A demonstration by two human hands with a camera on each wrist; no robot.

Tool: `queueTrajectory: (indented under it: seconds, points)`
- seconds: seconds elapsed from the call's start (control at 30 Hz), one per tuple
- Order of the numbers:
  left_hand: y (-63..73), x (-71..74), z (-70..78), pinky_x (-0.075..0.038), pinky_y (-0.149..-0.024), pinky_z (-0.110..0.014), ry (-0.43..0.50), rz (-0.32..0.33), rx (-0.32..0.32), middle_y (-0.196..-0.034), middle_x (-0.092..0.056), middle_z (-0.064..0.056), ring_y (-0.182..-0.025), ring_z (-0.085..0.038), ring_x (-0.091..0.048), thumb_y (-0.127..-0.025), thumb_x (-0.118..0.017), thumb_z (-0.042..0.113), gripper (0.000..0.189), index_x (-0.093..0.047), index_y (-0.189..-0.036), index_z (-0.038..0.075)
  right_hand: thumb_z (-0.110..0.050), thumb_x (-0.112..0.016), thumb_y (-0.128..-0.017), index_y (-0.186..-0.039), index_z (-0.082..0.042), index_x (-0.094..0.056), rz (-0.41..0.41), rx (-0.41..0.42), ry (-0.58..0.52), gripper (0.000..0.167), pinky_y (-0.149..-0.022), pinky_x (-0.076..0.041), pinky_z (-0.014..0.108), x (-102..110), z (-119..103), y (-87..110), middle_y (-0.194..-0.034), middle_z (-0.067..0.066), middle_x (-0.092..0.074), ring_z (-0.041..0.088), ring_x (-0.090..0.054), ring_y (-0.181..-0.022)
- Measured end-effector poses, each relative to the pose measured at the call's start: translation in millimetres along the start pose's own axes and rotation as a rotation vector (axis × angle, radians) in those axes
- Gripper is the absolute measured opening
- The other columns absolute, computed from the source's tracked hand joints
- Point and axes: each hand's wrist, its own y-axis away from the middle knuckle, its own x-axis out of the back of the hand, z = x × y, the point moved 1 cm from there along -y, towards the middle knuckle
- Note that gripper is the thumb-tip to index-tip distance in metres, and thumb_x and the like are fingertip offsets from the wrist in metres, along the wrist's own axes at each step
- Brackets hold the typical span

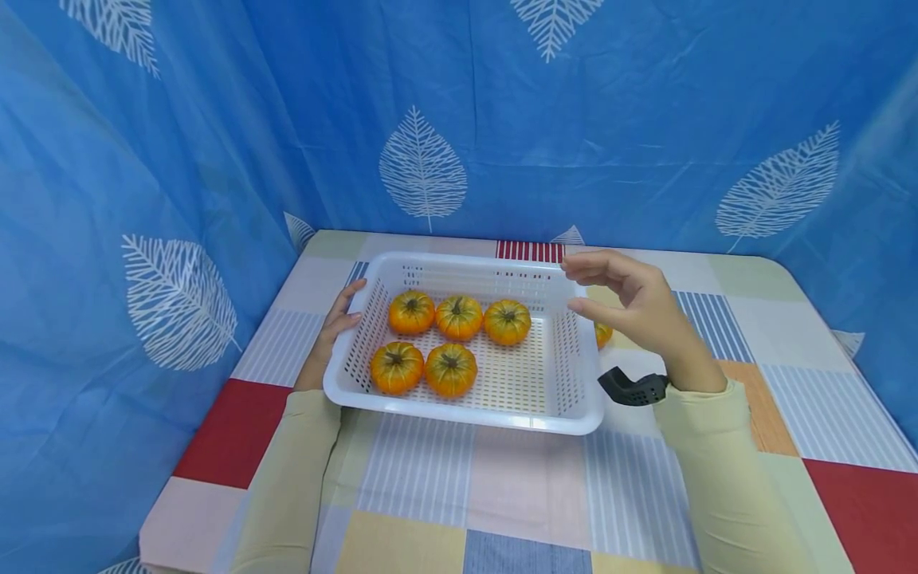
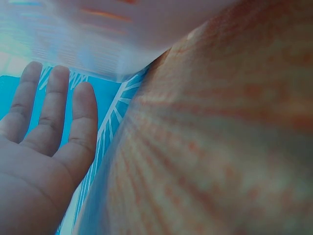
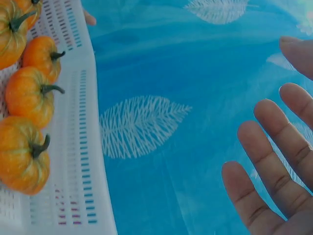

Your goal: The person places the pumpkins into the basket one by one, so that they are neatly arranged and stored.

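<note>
A white perforated plastic basket (image 1: 534,399) holds several small orange-and-green pumpkins (image 1: 449,371), in two rows toward its left and middle. My left hand (image 1: 331,335) is at the basket's left end, its fingers against the outer wall beside the rim. In the left wrist view the fingers (image 2: 49,107) look straight, close under the pale basket (image 2: 107,44). My right hand (image 1: 631,299) is raised over the basket's right end, thumb and fingers apart, with nothing between them. The right wrist view shows its spread fingers (image 3: 274,156) apart from the basket wall (image 3: 78,147).
Another pumpkin (image 1: 603,335) lies outside the basket's right end, mostly hidden by basket and hand. A patchwork cloth (image 1: 523,478) covers the table. Blue leaf-print curtains (image 1: 574,159) hang behind and at the sides. A black wrist device (image 1: 633,388) sits at my right wrist.
</note>
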Motion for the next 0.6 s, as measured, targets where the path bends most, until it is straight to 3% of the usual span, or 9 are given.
queueTrajectory:
  seconds: [0.17,0.37,0.6]
  points:
    - [-2.7,0.1,-0.2,-0.012,-0.124,-0.075,0.022,-0.005,-0.022,-0.179,-0.008,-0.014,-0.152,-0.04,-0.022,-0.098,-0.036,0.008,0.063,-0.045,-0.15,0.044,0.025,-0.066,-0.088,-0.131,0.007,-0.07,0.064,-0.041,-0.109,0.046,-0.102,-0.053,0.023,12,7,10.4,-0.13,0.004,-0.073,0.017,-0.068,-0.117]
    - [-3.6,0.4,-0.8,-0.009,-0.124,-0.076,0.029,-0.016,-0.033,-0.178,-0.007,-0.016,-0.152,-0.04,-0.021,-0.099,-0.035,0.008,0.062,-0.046,-0.149,0.044,0.021,-0.063,-0.094,-0.132,0.001,-0.071,0.131,-0.095,-0.13,0.044,-0.095,-0.055,0.019,21,20,23.7,-0.124,0.002,-0.074,0.014,-0.069,-0.114]
    - [-0.8,-0.1,-1.3,-0.019,-0.123,-0.074,0.003,0.004,-0.013,-0.177,-0.014,-0.01,-0.148,-0.039,-0.029,-0.099,-0.039,0.011,0.062,-0.044,-0.149,0.047,0.01,-0.065,-0.1,-0.137,-0.01,-0.071,0.207,-0.174,-0.036,0.042,-0.098,-0.051,0.016,26,38,39.7,-0.124,-0.006,-0.073,0.011,-0.067,-0.115]
